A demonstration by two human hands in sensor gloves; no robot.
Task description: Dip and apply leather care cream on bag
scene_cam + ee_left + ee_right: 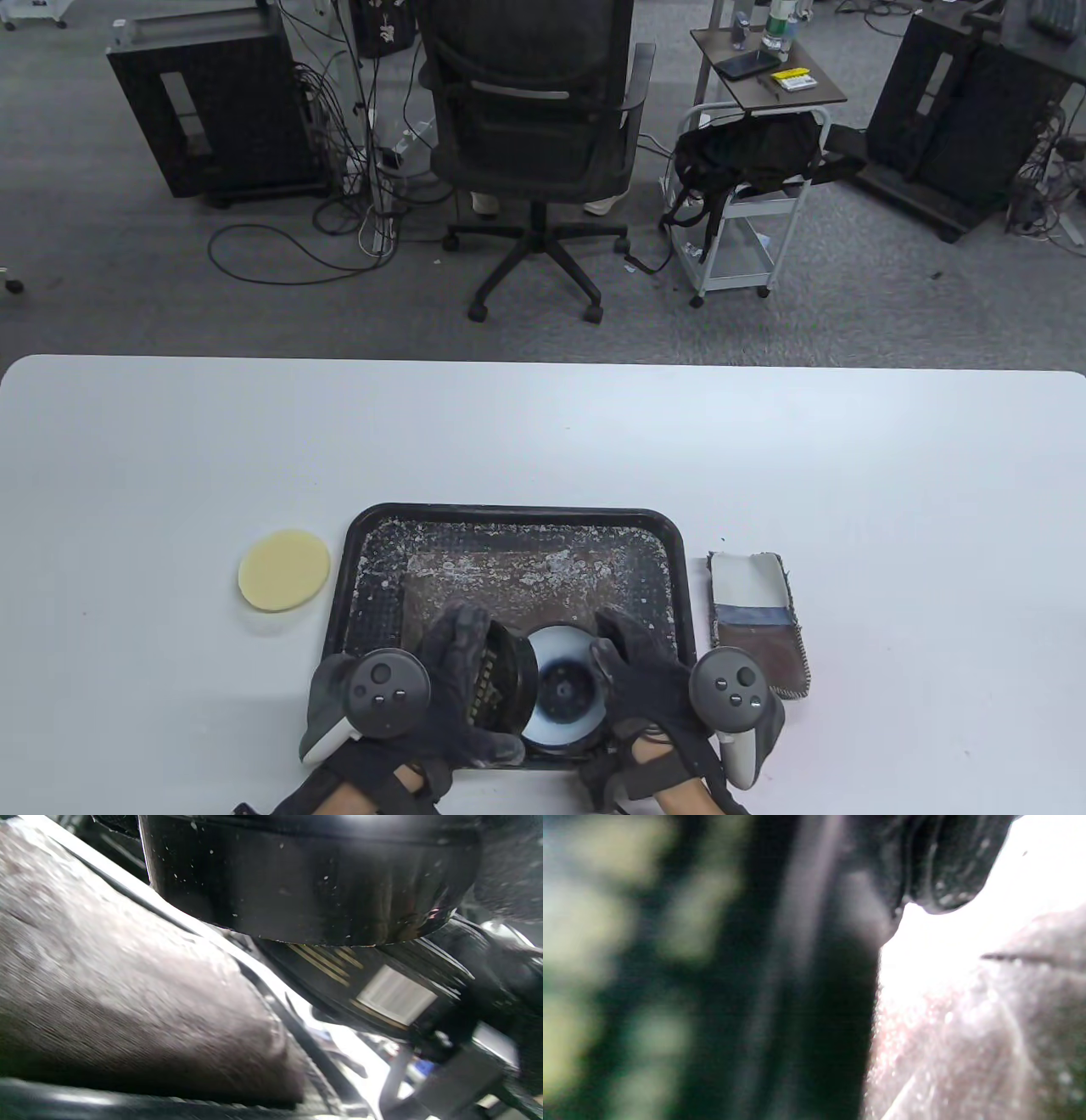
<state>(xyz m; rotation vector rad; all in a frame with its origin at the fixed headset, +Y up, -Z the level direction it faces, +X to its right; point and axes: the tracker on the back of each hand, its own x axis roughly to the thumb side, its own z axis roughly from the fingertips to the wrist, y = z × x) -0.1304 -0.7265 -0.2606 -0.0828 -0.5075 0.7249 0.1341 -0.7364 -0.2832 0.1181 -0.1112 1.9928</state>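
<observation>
Seen from above: left hand [441,688] gripping a black lid [502,679] tilted beside the open cream tin [564,692], right hand [653,679] curled round the tin's far side, all over the brown bag [509,586] in the black tray [670,552] on the desk [891,475]. Sponge [283,570] left of tray, well apart. Left wrist: lid [314,878] just above the tin [382,993]; right wrist: too blurred to tell.
</observation>
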